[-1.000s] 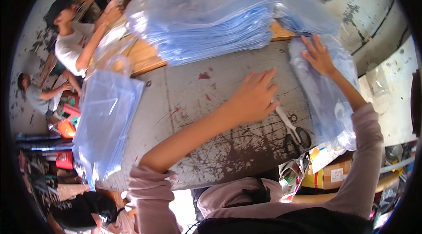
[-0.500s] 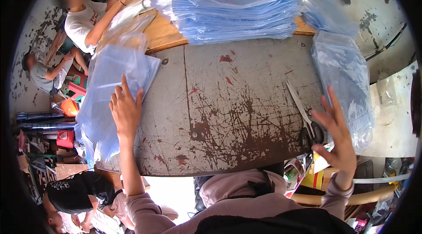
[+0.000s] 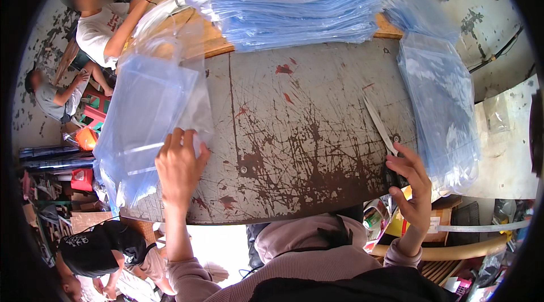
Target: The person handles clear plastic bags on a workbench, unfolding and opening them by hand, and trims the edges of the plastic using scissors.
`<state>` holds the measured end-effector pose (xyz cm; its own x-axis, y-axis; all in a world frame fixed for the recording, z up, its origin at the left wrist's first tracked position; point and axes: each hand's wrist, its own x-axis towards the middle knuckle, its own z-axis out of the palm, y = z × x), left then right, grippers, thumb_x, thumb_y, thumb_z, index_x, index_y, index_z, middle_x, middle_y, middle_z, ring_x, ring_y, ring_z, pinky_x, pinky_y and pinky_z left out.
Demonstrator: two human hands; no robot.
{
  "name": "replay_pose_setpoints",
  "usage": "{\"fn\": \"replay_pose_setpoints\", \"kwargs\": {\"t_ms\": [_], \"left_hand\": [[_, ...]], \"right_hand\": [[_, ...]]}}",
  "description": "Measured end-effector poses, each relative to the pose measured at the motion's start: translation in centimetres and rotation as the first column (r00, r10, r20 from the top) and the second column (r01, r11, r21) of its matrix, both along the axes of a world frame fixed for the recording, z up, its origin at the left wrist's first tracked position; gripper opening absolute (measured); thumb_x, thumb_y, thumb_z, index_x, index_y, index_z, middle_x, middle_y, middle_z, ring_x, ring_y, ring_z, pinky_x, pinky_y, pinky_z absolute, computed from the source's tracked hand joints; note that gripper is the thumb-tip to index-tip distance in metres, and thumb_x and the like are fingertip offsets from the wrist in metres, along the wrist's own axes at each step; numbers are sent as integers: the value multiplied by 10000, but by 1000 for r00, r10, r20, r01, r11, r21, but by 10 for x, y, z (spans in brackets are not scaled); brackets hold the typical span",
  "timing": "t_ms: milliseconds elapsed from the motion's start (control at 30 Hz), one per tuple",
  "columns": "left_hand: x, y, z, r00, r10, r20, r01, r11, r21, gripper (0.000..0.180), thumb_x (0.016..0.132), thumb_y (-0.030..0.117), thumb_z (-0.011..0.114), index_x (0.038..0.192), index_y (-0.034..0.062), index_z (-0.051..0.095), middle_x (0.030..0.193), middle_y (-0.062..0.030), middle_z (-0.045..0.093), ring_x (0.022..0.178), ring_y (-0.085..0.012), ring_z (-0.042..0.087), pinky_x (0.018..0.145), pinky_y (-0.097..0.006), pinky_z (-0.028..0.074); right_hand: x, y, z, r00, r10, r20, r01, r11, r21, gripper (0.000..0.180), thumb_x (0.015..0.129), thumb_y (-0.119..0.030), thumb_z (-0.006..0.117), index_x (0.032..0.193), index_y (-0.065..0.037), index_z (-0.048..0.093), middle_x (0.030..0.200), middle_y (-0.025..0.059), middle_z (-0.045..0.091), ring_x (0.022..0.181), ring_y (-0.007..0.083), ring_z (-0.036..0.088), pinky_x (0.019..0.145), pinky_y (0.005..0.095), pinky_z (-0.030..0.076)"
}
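My left hand [image 3: 182, 166] rests at the right edge of the left pile of clear plastic bags [image 3: 133, 109]. Its fingers are bent down on the top clear plastic bag [image 3: 197, 103], which sticks out past the pile over the table. My right hand [image 3: 412, 188] is beside the scissors [image 3: 378, 121], its fingers apart and bent over their black handles, which it partly hides. The scissors lie on the table with their blades pointing away from me. Just right of them is another pile of clear bags [image 3: 439, 109].
The grey metal table [image 3: 300, 149] is scratched and rusty. A tall stack of bluish plastic bags [image 3: 300, 18] stands along its far side, on a wooden board [image 3: 218, 41]. A person in a white shirt [image 3: 105, 32] works at the far left; others sit further left.
My left hand has come down and nearer to me, and the top bag has shifted right, off the pile. My right hand has moved left to the scissors' handles.
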<state>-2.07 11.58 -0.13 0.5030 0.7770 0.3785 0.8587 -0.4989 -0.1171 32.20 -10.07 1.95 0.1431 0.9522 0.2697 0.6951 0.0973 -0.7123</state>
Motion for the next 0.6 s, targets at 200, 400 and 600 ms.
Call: {"fn": "replay_pose_setpoints", "kwargs": {"t_ms": [200,400,600], "left_hand": [[66,-69,-1,911,-176,373,265,943,-203,82,681,-5,614,730,57,594,693,-69,618,570,-164,593,480,-284,494],[139,-132,-9,745,-218,630,548,738,-393,399,779,179,677,1116,20,533,1133,-172,513,961,-271,581,724,-326,517],[101,-113,10,676,-489,552,734,373,-568,634,795,275,679,1327,45,423,1463,-206,256,1316,-299,369,1005,-440,403]], "right_hand": [[-29,15,-13,969,86,-231,-86,996,10,394,759,-95,674,1135,-4,602,1225,176,556,1082,297,584,875,367,474],[-59,38,-21,890,-8,-455,-20,998,-58,365,792,-41,654,1150,-15,589,1258,151,521,1089,260,564,829,281,496],[-32,28,-38,844,-329,-424,324,942,-86,278,791,141,517,994,-14,628,1146,92,588,1057,156,562,812,237,472]]}}
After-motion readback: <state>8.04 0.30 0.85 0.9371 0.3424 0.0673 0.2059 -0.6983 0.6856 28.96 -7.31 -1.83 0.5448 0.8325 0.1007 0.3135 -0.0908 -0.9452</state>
